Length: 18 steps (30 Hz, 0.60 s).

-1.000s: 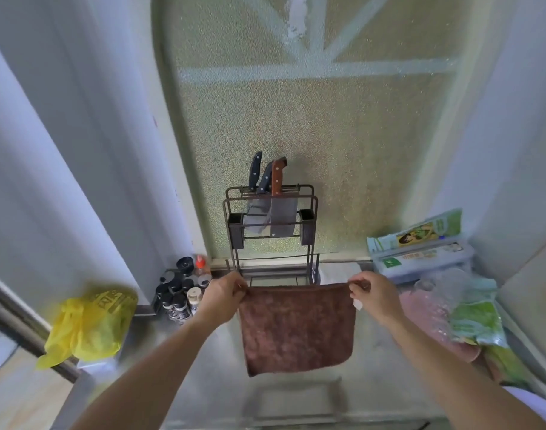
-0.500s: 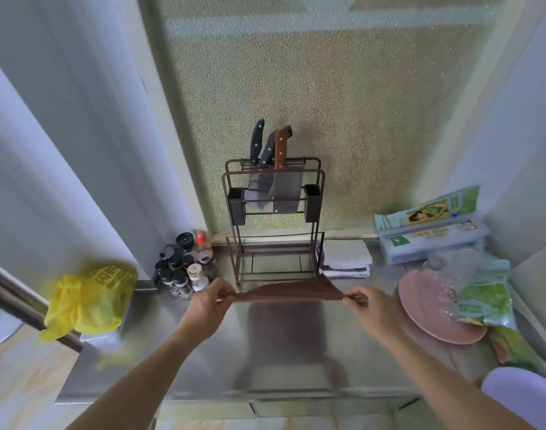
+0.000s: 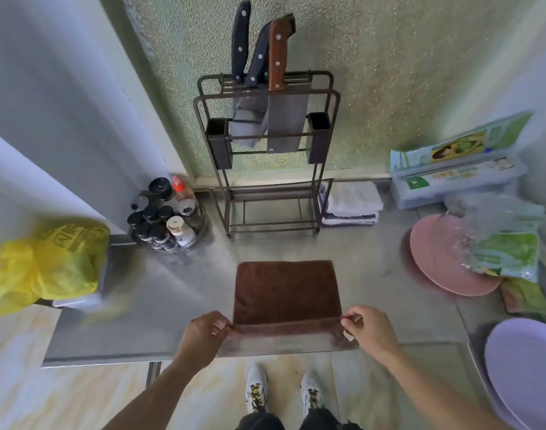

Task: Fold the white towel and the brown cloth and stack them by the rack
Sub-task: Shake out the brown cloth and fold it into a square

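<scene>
The brown cloth (image 3: pixel 286 291) lies spread flat on the steel counter (image 3: pixel 178 290), its far edge toward the rack. My left hand (image 3: pixel 205 333) pinches its near left corner and my right hand (image 3: pixel 369 328) pinches its near right corner, both at the counter's front edge. The near edge is lifted slightly off the counter. The white towel (image 3: pixel 352 201) sits folded just right of the dark wire knife rack (image 3: pixel 267 150), which stands against the back wall.
A cluster of spice bottles (image 3: pixel 166 214) stands left of the rack. A yellow plastic bag (image 3: pixel 53 263) hangs at the left. A pink plate (image 3: pixel 439 259), green packets (image 3: pixel 510 252), boxes (image 3: pixel 457 169) and a lilac plate (image 3: pixel 529 370) fill the right side.
The cloth hung in the air from my hands a second ago. I have lowered it and pulled it toward me, so it now lies flat on the counter.
</scene>
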Available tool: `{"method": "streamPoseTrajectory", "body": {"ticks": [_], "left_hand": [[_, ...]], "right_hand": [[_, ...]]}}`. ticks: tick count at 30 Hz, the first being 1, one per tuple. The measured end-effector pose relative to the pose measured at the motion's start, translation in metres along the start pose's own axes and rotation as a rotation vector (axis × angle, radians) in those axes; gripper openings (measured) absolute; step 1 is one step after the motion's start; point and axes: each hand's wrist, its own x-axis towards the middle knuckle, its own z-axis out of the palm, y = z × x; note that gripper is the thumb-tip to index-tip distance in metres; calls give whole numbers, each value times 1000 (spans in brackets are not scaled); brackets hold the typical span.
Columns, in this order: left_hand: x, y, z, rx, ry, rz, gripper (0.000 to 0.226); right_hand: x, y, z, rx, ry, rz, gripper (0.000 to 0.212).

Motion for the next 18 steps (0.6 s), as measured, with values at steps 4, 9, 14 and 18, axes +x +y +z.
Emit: {"method": "streamPoseTrajectory", "body": {"ticks": [4,9,14,18], "left_hand": [[40,9,-5,-19,59,-6,33],[106,28,-10,-80,77,-84,10],[161,26,-2,-69,33,-160,18],[177,22,13,-67,41,-224,12]], "right_hand": [[39,-16,-6,15,56,37,24],[99,-29,-8,59,96,86,9],[145,-26,2,58,108,140,10],[160,-21,9,32,111,147,10]]}}
